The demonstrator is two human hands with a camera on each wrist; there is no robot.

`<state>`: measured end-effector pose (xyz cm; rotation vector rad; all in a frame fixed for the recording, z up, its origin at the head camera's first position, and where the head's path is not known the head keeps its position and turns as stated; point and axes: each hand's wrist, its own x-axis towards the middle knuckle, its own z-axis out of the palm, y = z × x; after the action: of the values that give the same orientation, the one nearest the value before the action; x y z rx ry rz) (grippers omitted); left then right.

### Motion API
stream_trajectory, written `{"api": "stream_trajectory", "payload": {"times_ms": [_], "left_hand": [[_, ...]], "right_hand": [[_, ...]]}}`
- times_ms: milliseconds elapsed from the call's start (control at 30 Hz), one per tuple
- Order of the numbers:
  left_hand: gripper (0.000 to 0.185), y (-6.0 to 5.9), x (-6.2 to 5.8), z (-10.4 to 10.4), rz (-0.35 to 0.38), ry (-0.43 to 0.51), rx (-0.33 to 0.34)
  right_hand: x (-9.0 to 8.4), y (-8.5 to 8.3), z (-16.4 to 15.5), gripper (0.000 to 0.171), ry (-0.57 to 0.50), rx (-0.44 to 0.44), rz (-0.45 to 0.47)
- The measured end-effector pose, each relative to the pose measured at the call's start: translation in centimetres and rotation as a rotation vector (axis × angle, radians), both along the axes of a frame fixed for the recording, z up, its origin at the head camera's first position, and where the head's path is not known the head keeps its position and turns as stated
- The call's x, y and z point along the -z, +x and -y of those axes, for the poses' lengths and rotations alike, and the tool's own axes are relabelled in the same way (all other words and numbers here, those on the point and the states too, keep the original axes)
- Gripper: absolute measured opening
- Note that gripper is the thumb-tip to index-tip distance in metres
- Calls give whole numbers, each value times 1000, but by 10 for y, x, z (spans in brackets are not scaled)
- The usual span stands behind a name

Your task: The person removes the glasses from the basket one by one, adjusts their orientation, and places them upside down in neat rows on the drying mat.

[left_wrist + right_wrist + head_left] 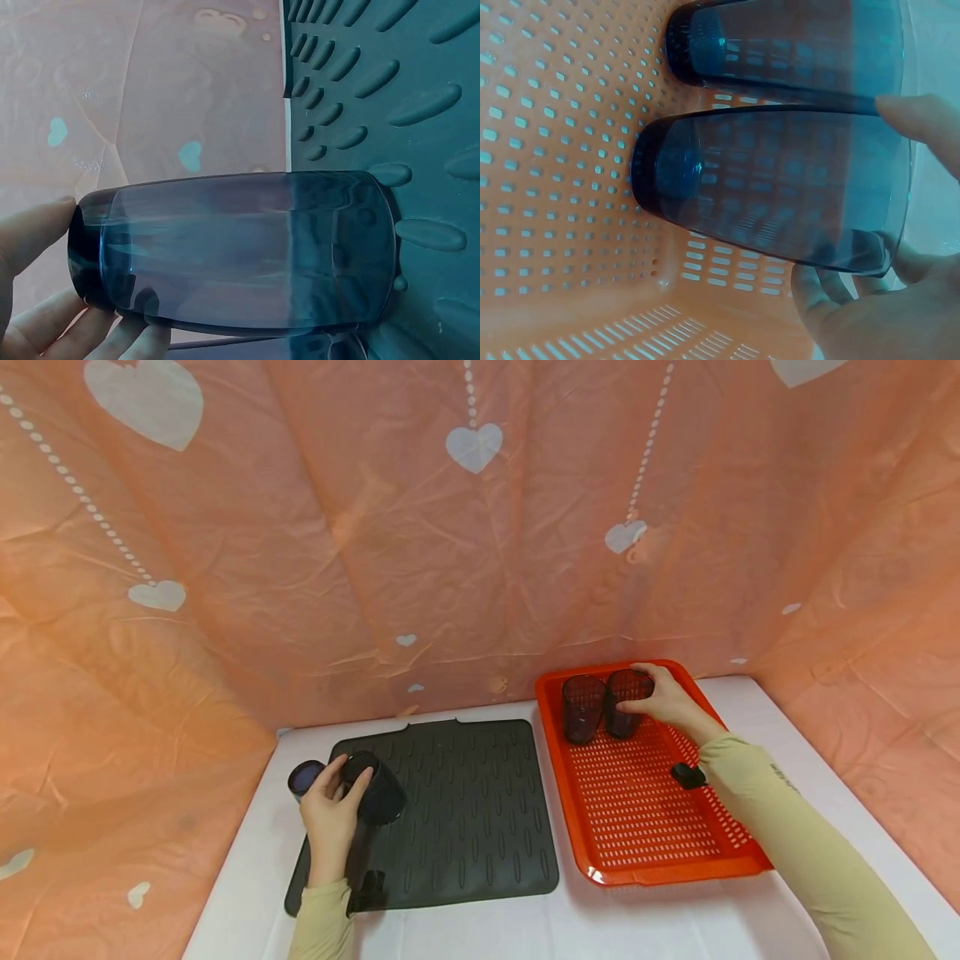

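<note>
My left hand [331, 814] grips a dark blue tinted drinking glass [384, 795] by its thick base. That glass stands upside down, its rim at the ribbed dark drying mat [465, 802]. A second tinted glass [305, 775] is just left of the hand, partly hidden by it; its edge also shows low in the left wrist view. My right hand [666, 700] holds another tinted glass [772, 187] near its rim, thumb and fingers on opposite sides. It is upright inside the red perforated basket [558, 777], base down, beside a matching upright glass [582, 710].
The mat and basket lie side by side on a white-covered table [450, 935]. An orange curtain [420, 568] with pale hearts hangs behind and at both sides. The basket has raised walls all round.
</note>
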<state>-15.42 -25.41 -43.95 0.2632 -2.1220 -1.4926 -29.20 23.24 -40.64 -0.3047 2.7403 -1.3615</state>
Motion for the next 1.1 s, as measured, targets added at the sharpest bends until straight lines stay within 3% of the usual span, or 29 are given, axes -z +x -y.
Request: {"api": "stream_trajectory", "payload": {"times_ms": [233, 1100], "left_hand": [[51, 0, 0, -1, -12, 1, -16], [47, 1, -5, -3, -45, -22, -53]], "right_hand": [[3, -2, 3, 82, 61, 32, -50], [2, 2, 7, 80, 73, 65, -73]]}}
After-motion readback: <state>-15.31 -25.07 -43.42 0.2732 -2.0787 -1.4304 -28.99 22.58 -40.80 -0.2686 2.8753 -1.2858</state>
